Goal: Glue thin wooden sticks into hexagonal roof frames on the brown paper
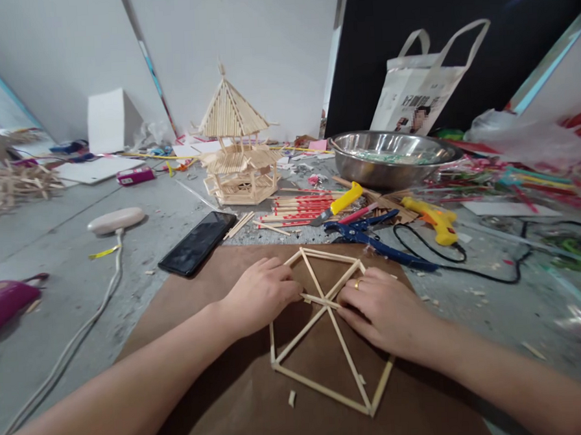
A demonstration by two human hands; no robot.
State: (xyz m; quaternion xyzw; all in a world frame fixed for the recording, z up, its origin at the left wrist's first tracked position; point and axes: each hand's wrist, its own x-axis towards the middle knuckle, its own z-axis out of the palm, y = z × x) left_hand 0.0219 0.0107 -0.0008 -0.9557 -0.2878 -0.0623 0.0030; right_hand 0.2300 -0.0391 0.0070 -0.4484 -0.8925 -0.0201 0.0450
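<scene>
A hexagonal frame of pale wooden sticks (pixel 323 390) lies on a brown board, with spokes crossing at its middle. My left hand (pixel 262 291) rests over the frame's left side, fingertips pinched at the left end of a thin wooden stick (pixel 315 298) that runs across the crossing point. From the right, my right hand (pixel 385 310), a ring on one finger, closes on that stick's other end. The fingers hide both ends. A small wood chip (pixel 292 398) lies below the frame.
Behind the brown board (pixel 206 378) are a black phone (pixel 197 243), red-tipped sticks (pixel 302 207), a yellow-handled knife (pixel 347 199), blue pliers (pixel 384 244) and a yellow glue gun (pixel 434 220). Farther back stand a stick pagoda (pixel 235 139) and a metal bowl (pixel 390 170). A white cable (pixel 98 312) runs left.
</scene>
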